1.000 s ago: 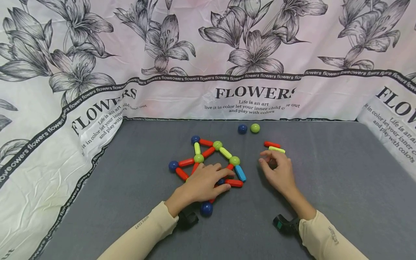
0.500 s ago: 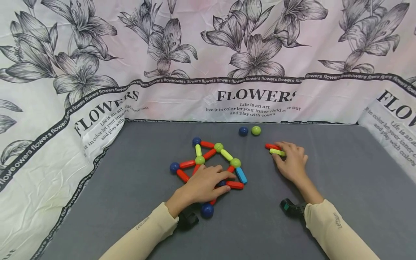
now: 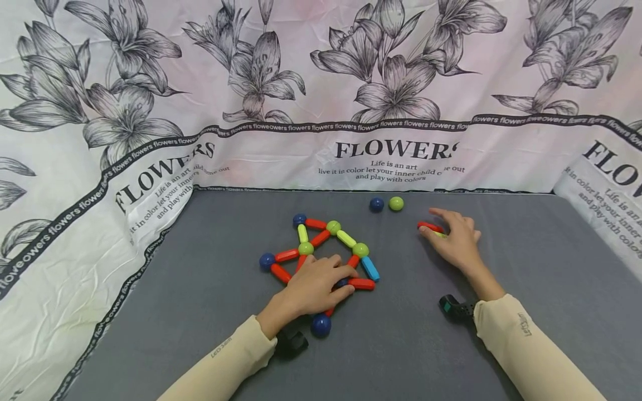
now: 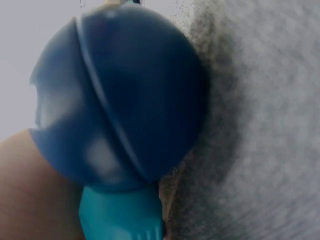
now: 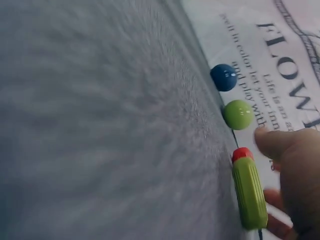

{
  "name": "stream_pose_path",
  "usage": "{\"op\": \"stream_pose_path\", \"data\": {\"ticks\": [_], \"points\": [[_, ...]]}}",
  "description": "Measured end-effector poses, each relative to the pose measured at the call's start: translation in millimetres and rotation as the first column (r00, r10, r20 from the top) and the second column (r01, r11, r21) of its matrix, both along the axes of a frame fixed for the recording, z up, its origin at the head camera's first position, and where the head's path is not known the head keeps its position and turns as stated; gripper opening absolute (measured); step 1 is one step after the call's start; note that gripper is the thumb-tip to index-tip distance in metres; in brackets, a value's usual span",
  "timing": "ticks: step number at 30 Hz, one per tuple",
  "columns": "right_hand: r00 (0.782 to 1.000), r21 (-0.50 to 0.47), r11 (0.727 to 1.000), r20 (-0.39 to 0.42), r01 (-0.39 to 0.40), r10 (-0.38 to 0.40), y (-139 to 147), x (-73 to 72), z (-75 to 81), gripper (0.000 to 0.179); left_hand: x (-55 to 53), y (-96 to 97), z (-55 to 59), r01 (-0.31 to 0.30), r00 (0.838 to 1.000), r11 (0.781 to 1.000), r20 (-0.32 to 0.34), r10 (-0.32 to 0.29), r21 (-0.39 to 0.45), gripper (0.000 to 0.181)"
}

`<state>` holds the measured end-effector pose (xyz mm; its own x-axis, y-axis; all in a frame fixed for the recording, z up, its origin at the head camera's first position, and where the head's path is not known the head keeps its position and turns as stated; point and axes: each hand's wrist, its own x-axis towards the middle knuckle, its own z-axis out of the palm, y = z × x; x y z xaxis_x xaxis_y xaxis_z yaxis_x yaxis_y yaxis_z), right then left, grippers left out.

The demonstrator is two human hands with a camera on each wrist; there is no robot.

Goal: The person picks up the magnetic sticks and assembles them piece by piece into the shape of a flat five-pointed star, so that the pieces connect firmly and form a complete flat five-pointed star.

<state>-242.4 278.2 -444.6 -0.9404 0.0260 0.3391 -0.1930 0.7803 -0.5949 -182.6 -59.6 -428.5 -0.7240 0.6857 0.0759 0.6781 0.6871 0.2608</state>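
Note:
My left hand [image 3: 316, 284] lies over a frame of magnetic sticks and balls, thumb and forefinger round a dark blue ball [image 3: 342, 282]. A red stick [image 3: 362, 284] juts right from that ball, beside a light blue stick [image 3: 370, 268]. Part of the frame is hidden under the palm. In the left wrist view, a large blue ball [image 4: 130, 95] meets a teal stick [image 4: 122, 212]. My right hand [image 3: 456, 239] is at a loose red stick [image 3: 429, 226] and a yellow-green stick [image 5: 250, 192], thumb and forefinger spread apart, with the thumb overlapping the yellow-green one.
A loose blue ball [image 3: 377, 205] and a green ball [image 3: 396, 203] lie near the back of the grey table [image 3: 401, 345]. Behind them hangs a flower-printed cloth [image 3: 281, 156]. Another blue ball [image 3: 321, 325] forms the frame's near end.
My right hand has moved right and away from me to the two loose sticks, which have shifted slightly right. The left hand has stayed on the frame.

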Motion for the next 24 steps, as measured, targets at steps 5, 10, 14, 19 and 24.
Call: {"op": "stream_pose_path", "data": {"ticks": [5,10,14,19,24], "points": [[0.994,0.056,0.996,-0.089,-0.063,0.067,-15,-29.0,9.1,0.042,1.3,0.4,-2.5,-0.005,1.000,1.000,-0.007,0.005,-0.011,0.029],[0.991,0.161,0.978,0.009,-0.130,0.130,-32,-52.1,15.3,0.047,1.0,1.2,-3.2,-0.002,1.000,1.000,-0.018,0.001,-0.016,0.028],[0.985,0.226,0.961,0.101,-0.161,0.141,-41,-59.6,14.6,0.049,-0.1,0.2,-2.3,-0.010,1.000,1.000,-0.012,0.010,-0.018,0.028],[0.980,0.228,0.954,0.084,-0.194,0.180,-41,-54.6,12.2,0.041,-1.4,-0.5,-2.2,-0.013,1.000,1.000,-0.004,0.013,-0.012,0.028],[0.968,0.229,0.941,0.086,-0.251,0.237,-39,-39.3,13.3,0.042,-0.3,0.1,-0.5,-0.018,1.000,1.000,0.008,0.018,-0.010,0.028]]}}
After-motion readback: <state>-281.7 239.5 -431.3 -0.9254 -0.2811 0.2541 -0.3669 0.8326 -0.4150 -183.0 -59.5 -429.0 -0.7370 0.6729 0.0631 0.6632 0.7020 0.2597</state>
